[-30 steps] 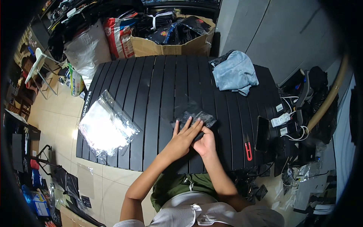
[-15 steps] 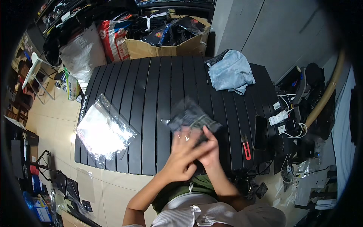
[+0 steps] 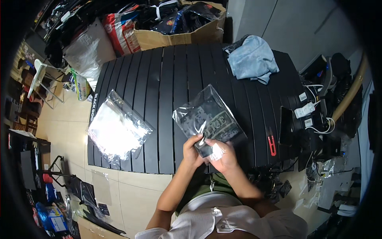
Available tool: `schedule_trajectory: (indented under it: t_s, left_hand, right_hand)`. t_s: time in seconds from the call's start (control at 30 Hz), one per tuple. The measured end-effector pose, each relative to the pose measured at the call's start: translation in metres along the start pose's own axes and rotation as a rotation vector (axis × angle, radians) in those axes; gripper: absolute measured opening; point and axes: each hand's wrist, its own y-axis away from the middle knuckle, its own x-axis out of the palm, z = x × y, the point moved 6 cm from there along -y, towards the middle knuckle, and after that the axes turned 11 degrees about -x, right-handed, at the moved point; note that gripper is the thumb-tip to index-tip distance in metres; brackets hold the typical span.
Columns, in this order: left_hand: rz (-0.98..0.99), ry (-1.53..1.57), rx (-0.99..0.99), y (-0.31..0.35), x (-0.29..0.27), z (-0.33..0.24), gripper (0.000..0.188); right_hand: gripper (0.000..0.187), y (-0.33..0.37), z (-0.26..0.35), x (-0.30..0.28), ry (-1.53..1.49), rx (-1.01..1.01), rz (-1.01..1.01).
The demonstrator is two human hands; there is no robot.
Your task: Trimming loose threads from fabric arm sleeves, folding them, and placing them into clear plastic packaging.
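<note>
A clear plastic bag (image 3: 215,113) with a dark grey, patterned folded piece of cloth inside is held over the near middle of the slatted black table (image 3: 161,95). My left hand (image 3: 191,152) is closed on its near edge, thumb on top. Beside it, my right hand (image 3: 224,157) pinches the same edge, its thumb pointing toward the left one. The fingers beneath the bag are hidden. To the left lies a glaring pile of clear plastic bags (image 3: 119,131), apart from both hands. Thread snips with red handles (image 3: 272,146) lie to the right.
A crumpled light blue cloth (image 3: 254,59) lies at the table's far right. A dark flat-screened device (image 3: 285,125) and a white power strip (image 3: 305,110) with cables are at the right edge. Beyond the far edge stands a cardboard box (image 3: 181,39) full of dark packaged items.
My left hand has come off the top of the bag to its near edge, beside my right. The bag's upper face now shows more fully. The whole view has shifted slightly.
</note>
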Motion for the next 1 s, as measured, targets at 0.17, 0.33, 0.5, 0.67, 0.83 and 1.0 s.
schedule_trajectory:
  t_s: [0.17, 0.33, 0.5, 0.67, 0.83, 1.0]
  left_hand:
    - [0.072, -0.019, -0.067, 0.012, -0.010, 0.001, 0.028]
    - [0.157, -0.136, 0.053, 0.028, 0.015, 0.004, 0.045]
    - [0.150, 0.049, 0.113, 0.023, 0.023, -0.026, 0.047]
    - [0.018, -0.076, 0.156, 0.025, 0.024, -0.011, 0.034]
    - [0.119, 0.095, 0.052, 0.017, 0.023, -0.013, 0.036]
    - [0.244, 0.237, -0.020, 0.020, 0.017, -0.039, 0.040]
  right_hand:
    - [0.015, 0.007, -0.002, 0.008, 0.010, 0.009, 0.020]
    - [0.036, 0.012, 0.005, 0.029, -0.150, -0.039, 0.157]
    - [0.042, 0.013, 0.003, 0.033, -0.133, -0.096, 0.135]
    - [0.040, 0.005, 0.001, 0.020, -0.155, -0.067, 0.095]
    - [0.040, 0.016, 0.003, 0.010, -0.007, 0.049, 0.048]
    - [0.045, 0.042, 0.039, -0.005, 0.146, 0.006, 0.357]
